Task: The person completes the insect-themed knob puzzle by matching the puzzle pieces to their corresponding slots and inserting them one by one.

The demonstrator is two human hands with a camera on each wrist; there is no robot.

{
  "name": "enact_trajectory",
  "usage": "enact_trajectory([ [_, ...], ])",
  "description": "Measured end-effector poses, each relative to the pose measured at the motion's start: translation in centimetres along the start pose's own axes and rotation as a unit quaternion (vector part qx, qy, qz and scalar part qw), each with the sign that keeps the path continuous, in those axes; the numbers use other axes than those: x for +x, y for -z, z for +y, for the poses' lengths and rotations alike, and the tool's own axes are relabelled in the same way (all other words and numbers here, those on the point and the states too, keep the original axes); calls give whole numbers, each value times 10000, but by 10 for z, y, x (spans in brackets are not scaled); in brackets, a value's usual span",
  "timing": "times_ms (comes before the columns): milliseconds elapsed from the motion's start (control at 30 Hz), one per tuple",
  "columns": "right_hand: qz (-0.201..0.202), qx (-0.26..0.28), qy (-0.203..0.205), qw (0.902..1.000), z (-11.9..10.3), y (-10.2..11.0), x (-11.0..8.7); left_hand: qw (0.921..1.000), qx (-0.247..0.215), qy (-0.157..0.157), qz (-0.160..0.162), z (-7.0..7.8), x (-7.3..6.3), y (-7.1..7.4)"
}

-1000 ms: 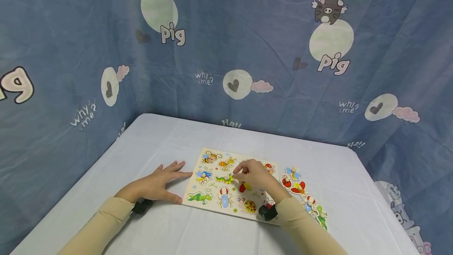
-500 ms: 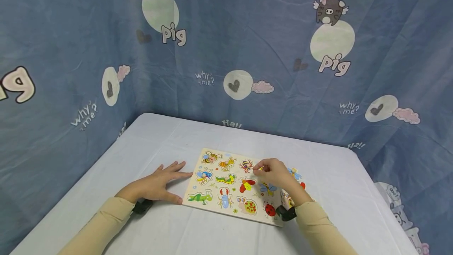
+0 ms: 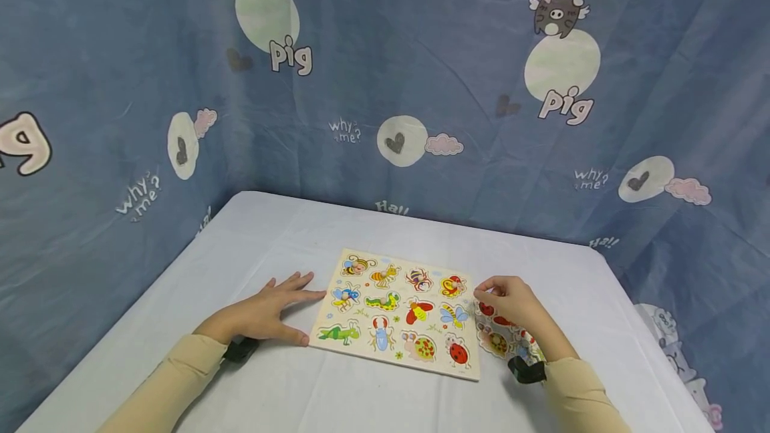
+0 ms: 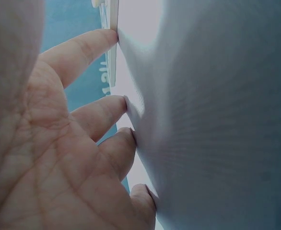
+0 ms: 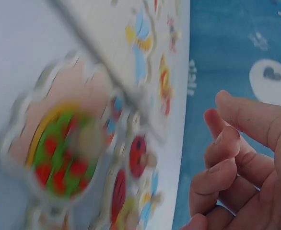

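Observation:
A wooden peg puzzle board with printed insects lies on the white table. Knobbed pieces sit in it at the upper left, among them a caterpillar piece. My left hand rests on the table, fingers spread, with index fingertip and thumb touching the board's left side. My right hand hovers past the board's right edge, above loose puzzle pieces. Its fingers are loosely bent, with nothing seen between them. Below it lie a knobbed snail piece and a ladybug piece; the hand partly hides the others.
The white tabletop spreads around the board. A blue printed curtain hangs behind and beside the table. Dark wrist cameras sit under both wrists.
My right hand has moved right, from the caterpillar piece across the board to the loose pieces, uncovering the board's right half. The left hand has stayed in place.

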State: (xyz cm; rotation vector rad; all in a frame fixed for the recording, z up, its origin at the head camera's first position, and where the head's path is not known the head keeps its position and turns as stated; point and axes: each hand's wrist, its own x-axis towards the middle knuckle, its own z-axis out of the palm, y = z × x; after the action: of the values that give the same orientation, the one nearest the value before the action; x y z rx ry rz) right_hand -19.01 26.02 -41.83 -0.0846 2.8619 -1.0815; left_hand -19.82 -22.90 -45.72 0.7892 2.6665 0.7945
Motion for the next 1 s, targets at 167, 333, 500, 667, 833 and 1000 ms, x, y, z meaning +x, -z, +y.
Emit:
enact_trajectory([
  [167, 38, -60, -243, 9997, 18, 7, -8, 10000, 6, -33, 26, 0, -3, 1],
  [333, -68, -280, -488, 9984, 33, 12, -15, 10000, -11, 4, 11, 1, -4, 1],
  [500, -123, -336, -657, 9972, 44, 16, -20, 10000, -44, 46, 13, 1, -2, -1],
  [667, -75, -438, -622, 9971, 48, 17, -20, 10000, -9, 50, 5, 2, -2, -1],
  [833, -33, -563, -805, 9952, 51, 18, -18, 10000, 9, 46, 4, 2, -3, 0],
  [1000, -50, -677, -967, 9930, 54, 19, -18, 10000, -14, 36, -1, 3, -2, 0],
])
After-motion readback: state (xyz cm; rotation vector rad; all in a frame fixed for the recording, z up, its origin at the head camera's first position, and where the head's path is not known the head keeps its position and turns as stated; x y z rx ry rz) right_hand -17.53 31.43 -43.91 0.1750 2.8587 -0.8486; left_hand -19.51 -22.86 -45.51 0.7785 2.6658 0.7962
